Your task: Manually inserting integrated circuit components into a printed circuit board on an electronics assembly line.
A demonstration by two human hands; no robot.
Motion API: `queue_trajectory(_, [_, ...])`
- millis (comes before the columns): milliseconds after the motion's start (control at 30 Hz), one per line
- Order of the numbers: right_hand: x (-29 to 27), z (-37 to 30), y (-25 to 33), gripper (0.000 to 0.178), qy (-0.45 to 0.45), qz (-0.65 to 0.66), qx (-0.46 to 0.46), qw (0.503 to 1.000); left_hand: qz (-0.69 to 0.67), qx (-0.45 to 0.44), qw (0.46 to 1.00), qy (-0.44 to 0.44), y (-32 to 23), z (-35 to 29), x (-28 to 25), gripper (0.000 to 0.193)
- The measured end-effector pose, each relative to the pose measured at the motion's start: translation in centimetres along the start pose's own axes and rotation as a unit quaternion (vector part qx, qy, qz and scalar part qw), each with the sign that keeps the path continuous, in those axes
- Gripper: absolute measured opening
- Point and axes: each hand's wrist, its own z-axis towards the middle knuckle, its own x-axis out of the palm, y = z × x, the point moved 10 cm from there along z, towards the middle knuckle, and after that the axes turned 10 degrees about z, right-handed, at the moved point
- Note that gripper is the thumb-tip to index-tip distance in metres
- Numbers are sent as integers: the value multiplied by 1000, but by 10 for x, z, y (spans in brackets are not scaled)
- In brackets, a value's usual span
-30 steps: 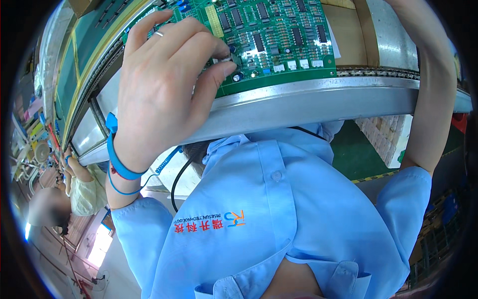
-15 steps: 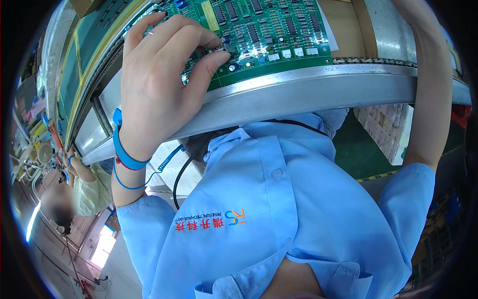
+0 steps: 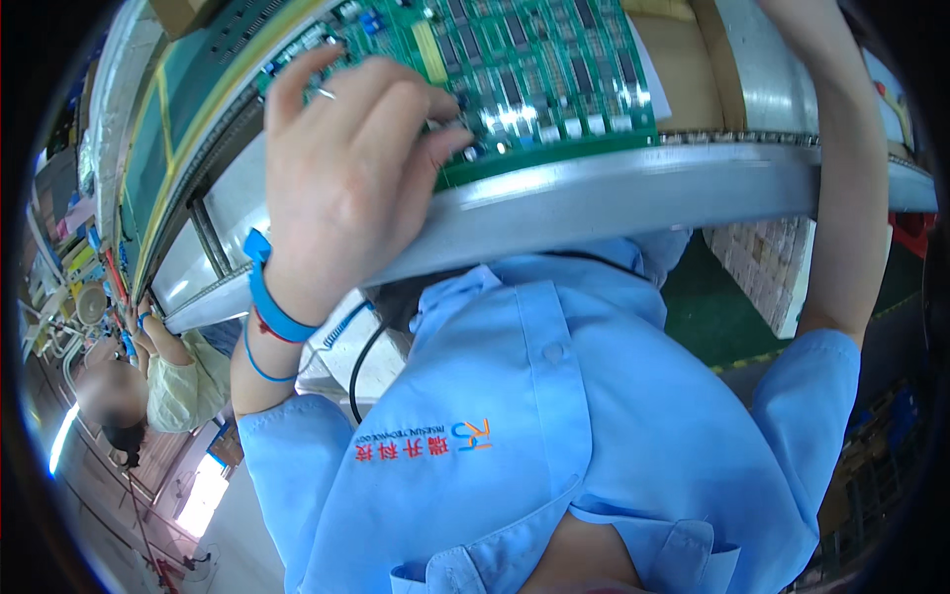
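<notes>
My left hand (image 3: 361, 163) is over the near left part of a green circuit board (image 3: 584, 148). Its thumb and index finger are pinched together just above the board; motion blur and the fingers hide what is between them. A ring is on one finger, and a blue wrist strap (image 3: 275, 302) with a coiled cord circles the wrist. The board carries several black chips (image 3: 510, 84), a yellow strip-shaped part (image 3: 429, 51) and a row of white connectors (image 3: 595, 125) along its near edge. My right forearm (image 3: 849, 188) reaches up the right side; its hand lies outside the picture.
A metal rail (image 3: 594, 188) runs along the near side of the board, with a chain (image 3: 732, 138) beside it. An open cardboard box (image 3: 683, 74) stands right of the board. Another person (image 3: 183, 381) sits at far left. Pale stacked blocks (image 3: 762, 257) stand below the rail.
The board and my left hand appear slightly lower and blurrier in the picture. My left hand keeps its pinch over about the same part of the board.
</notes>
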Motion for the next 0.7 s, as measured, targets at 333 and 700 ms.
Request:
queue_trajectory(333, [16,-1,-1,17,33,101,-38,994,-8,-27,999,20,1,-8,1,20])
queue_trajectory(700, [9,4,-11,19,8,129,13,992,83,-169,974,-127,196,52,-31,15])
